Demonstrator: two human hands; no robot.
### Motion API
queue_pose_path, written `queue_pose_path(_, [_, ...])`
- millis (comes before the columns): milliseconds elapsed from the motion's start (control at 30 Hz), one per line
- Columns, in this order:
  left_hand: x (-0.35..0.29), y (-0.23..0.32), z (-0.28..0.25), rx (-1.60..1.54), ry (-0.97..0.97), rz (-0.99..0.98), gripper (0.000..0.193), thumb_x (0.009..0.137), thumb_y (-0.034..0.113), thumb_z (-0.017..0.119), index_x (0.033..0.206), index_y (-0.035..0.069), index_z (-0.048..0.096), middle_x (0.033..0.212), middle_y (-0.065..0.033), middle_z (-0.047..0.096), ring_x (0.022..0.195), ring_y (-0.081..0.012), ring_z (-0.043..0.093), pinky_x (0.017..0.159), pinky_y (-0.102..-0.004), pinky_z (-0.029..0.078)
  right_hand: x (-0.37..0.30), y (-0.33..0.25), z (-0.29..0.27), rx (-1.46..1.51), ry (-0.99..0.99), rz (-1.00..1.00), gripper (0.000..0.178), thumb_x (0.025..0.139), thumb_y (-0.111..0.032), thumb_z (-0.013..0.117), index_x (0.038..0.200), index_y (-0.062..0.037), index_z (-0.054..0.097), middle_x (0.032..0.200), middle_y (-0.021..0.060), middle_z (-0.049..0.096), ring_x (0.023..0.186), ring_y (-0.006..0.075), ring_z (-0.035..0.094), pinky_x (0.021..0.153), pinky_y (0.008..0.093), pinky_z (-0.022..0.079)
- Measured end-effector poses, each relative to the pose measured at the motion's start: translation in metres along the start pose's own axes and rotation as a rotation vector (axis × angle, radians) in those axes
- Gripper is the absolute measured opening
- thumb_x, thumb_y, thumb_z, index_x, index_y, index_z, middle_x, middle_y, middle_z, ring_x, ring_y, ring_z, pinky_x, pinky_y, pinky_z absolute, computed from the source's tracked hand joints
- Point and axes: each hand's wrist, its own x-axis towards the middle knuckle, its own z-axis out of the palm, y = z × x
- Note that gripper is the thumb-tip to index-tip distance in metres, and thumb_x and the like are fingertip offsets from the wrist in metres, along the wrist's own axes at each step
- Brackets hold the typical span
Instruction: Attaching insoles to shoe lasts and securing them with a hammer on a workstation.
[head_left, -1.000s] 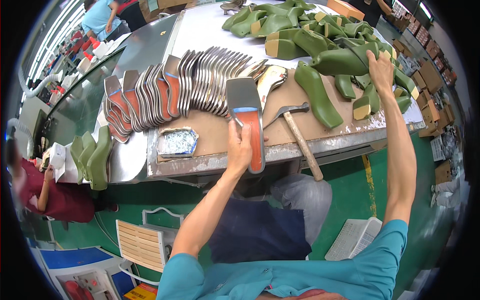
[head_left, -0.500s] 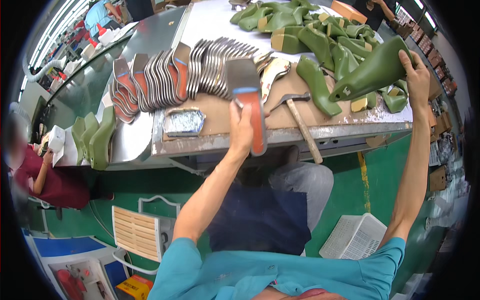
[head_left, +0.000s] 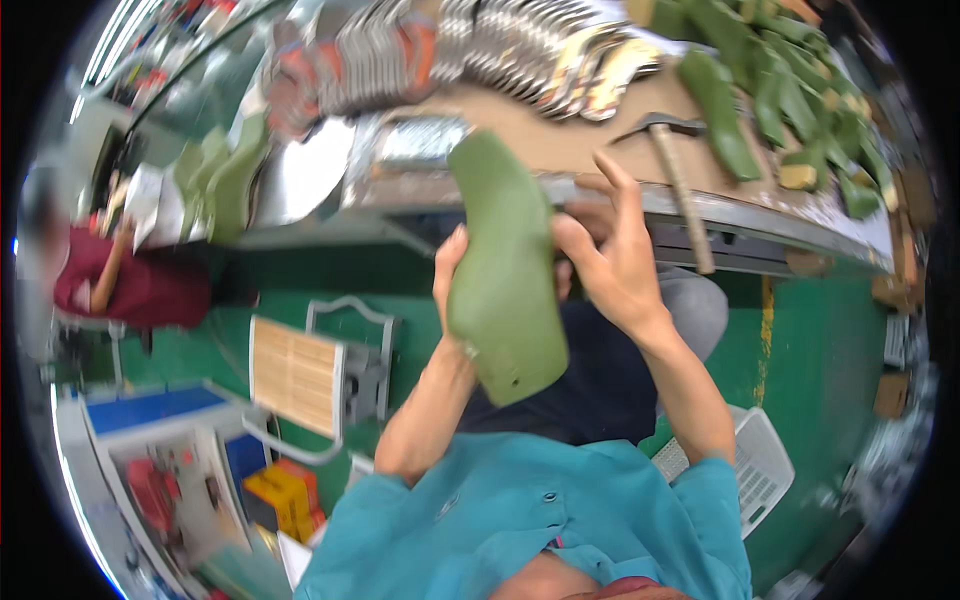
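A green shoe last (head_left: 505, 270) stands out in front of my body, toe and heel ends pointing up and down. My left hand (head_left: 452, 275) is wrapped around it from the left and behind, fingertips showing at its right edge. My right hand (head_left: 620, 255) is beside the last with fingers spread, its thumb close to the last's right edge; whether it touches is blurred. The insole is not visible now; anything behind the last is hidden. A hammer (head_left: 682, 195) with a wooden handle lies on the bench, its handle sticking out past the edge.
A long row of insoles (head_left: 520, 50) stands along the bench (head_left: 600, 150). Many green lasts (head_left: 715, 110) are heaped at right; several more (head_left: 235, 185) stand at left. A foil-covered block (head_left: 425, 140) sits near the edge. Below are a slatted chair (head_left: 295, 375) and white basket (head_left: 765, 470).
The green last came from the far right to in front of me, now in my left hand. The orange insole dropped out of sight. My right hand moved inward and released the last. The view tilted down.
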Motion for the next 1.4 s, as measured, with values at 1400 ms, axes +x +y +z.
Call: queue_pose_path(1400, [-0.033,0.073,-0.040,0.259,0.438,0.722,0.051,0.083,0.015,0.055,0.131,0.004,0.042,0.126,-0.0152,0.053,0.119,-0.0297,0.052,0.103,-0.0462,0.041,0.050,0.034,0.006,-0.825,-0.501,-0.848,0.062,0.063,-0.001,0.077,0.119,-0.0145,0.055,0.117,0.0129,0.053,0.106,0.0342,0.052,0.088,0.0413,0.046])
